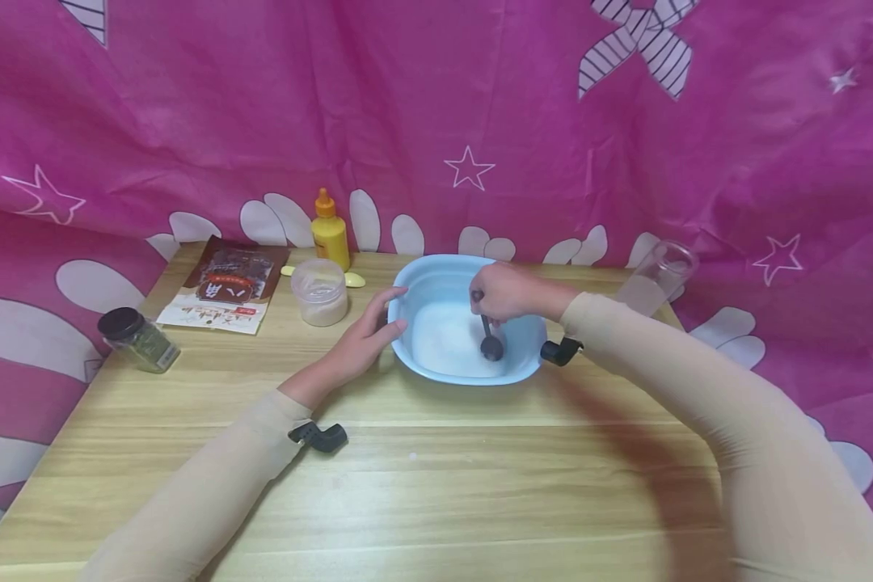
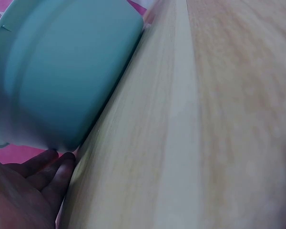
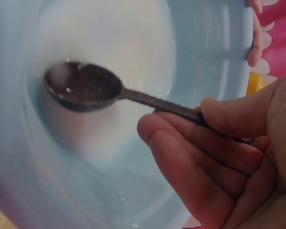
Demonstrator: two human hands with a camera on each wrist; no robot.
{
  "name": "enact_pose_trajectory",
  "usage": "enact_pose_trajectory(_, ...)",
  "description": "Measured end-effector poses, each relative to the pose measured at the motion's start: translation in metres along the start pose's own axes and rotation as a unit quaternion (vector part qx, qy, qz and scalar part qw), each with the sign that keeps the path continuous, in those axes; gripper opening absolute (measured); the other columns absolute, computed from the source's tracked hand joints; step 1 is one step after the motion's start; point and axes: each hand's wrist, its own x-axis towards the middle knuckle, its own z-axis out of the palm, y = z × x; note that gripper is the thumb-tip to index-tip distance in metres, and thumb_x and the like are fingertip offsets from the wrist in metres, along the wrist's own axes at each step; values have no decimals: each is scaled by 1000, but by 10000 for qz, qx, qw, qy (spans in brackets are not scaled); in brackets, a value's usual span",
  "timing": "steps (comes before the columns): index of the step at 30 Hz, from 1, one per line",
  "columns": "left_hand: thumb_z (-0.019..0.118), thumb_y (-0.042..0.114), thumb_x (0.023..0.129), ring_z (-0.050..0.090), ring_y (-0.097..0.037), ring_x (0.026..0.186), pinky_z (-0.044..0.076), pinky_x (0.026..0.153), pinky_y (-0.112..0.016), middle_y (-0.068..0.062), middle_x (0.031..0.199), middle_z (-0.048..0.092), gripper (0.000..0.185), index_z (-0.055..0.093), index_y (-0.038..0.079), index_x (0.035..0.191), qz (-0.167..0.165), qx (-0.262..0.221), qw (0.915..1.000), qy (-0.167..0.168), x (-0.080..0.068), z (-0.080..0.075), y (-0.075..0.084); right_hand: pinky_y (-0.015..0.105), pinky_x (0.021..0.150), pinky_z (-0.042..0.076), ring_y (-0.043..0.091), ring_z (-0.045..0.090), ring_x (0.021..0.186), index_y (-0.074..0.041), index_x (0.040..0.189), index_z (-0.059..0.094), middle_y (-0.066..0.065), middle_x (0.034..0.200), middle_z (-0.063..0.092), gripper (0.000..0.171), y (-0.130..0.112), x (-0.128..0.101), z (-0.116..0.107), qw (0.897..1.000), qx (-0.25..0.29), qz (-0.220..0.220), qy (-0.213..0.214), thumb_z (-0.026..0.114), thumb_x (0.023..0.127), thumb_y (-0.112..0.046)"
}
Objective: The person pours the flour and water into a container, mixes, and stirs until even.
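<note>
A light blue basin (image 1: 415, 279) stands mid-table with white powder (image 1: 447, 339) in its bottom. My right hand (image 1: 502, 293) pinches the handle of a dark spoon (image 1: 491, 343), whose bowl rests in the powder. In the right wrist view the spoon (image 3: 86, 88) lies over the white contents, thumb and fingers (image 3: 190, 148) round its handle. My left hand (image 1: 367, 335) holds the basin's left rim, thumb over the edge. The left wrist view shows the basin's outer wall (image 2: 66, 71) with my fingers (image 2: 43, 167) against it.
A lidded clear tub (image 1: 320, 291), a yellow squeeze bottle (image 1: 330, 230), a brown printed packet (image 1: 225, 284) and a dark-lidded spice jar (image 1: 138, 339) sit at the table's left rear. A clear tumbler (image 1: 658, 275) stands at the right rear. A pink curtain (image 1: 436, 121) hangs behind.
</note>
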Motion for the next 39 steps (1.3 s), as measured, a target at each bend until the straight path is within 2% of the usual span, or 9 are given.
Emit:
enact_pose_trajectory(5,56,30,117,41,-45,159,42,126,-61,-17,179,31,59,34,23,171,-48,11,10000,-26,0,0,0,36,74,57,22,67,76,-3,107,80,5,83,70,15,3,-1,1,9971,-477,-146,580,67,107,-11)
enact_pose_trajectory(10,55,30,117,40,-45,160,40,127,-61,-16,180,30,59,33,24,172,-98,35,9999,-25,-2,-1,0,35,69,53,25,60,77,-7,100,78,6,83,66,14,9,0,3,9888,-863,-290,1179,66,105,-8)
enact_pose_trajectory(18,55,29,118,38,-45,161,39,128,-60,-16,181,27,59,33,23,172,-85,-6,10000,-35,-1,0,2,38,72,60,24,68,82,-7,114,82,4,97,78,14,17,-5,7,9736,-1107,-707,1865,71,107,-12)
enact_pose_trajectory(21,56,30,117,39,-45,161,40,127,-61,-17,180,29,60,33,24,172,-90,-5,10000,-41,0,-1,3,38,73,61,23,69,80,-8,115,83,3,97,80,15,19,-9,9,9671,-1174,-927,2059,71,108,-14)
enact_pose_trajectory(29,55,29,117,40,-45,160,41,127,-61,-18,180,29,59,33,23,172,-68,9,10000,-37,-1,-2,3,41,76,63,24,72,81,-8,117,84,5,101,83,15,21,-26,10,9524,-720,-1183,2715,75,107,-13)
enact_pose_trajectory(39,56,33,117,40,-45,160,40,127,-61,-14,181,27,59,33,26,172,-120,77,9999,-10,-1,-1,0,36,61,52,20,63,68,-6,115,84,5,94,82,13,36,-40,23,9258,-288,-1392,3504,79,105,-14)
